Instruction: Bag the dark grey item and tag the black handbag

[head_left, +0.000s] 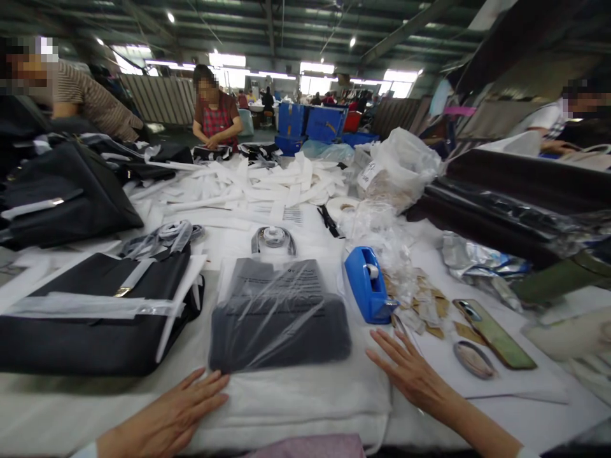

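Both hands are flat and empty here, fingers spread, holding nothing. The left hand [174, 412] lies palm-down on the white padded sheet [296, 397] at the near edge of the desk [515, 394], fingertips just short of the grey bag in clear plastic [279, 315]. The right hand [413, 372] is also open and pressed down, on the right end of that same white sheet, near the bag's lower right corner but not touching it as far as I can see. The grey bag sits dead centre in front of the person, lying flat on the white sheet, with its wrapped handle [273, 237] sticking out at the far end. Just right of it is a blue tape dispenser [367, 283], upright, and past that a scatter of small brown packets [432, 305] in crinkly plastic. A phone [494, 333] lies face-up further right, with a small oval metal piece [472, 359] just beside it on a sheet of paper. To the left there's a black bag [95, 318] lying flat with white paper strips across it, and another black bag [62, 191] behind that. The middle of the desk is covered in white paper strips [267, 181], with a big plastic bag [401, 165] of stuff at the right. Other people [214, 114] are working at the far side.
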